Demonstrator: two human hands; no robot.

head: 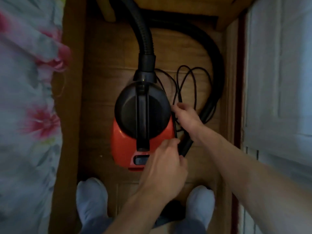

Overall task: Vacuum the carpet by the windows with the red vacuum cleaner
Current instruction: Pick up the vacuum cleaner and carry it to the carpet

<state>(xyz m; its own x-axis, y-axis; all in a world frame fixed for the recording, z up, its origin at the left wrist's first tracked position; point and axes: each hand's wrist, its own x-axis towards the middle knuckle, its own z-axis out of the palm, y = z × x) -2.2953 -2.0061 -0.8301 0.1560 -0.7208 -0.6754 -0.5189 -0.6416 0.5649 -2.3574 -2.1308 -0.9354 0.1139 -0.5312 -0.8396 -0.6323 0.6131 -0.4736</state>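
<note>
Red vacuum cleaner (125,142) on floor (101,78), left hand (164,162) and right hand (186,116) gripping cord (177,78).

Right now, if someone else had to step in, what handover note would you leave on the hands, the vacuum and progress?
Left hand: fingers curled, apparently on the power cord, beside the red vacuum cleaner.
Right hand: pinches the same cord further up.
The vacuum cleaner sits on the wooden floor between floral bedding and a white door. Its hose is attached and the cord lies in loose loops.
Done: vacuum reached.
Left: sort the cord, then all the vacuuming. No carpet or windows in view.
</note>
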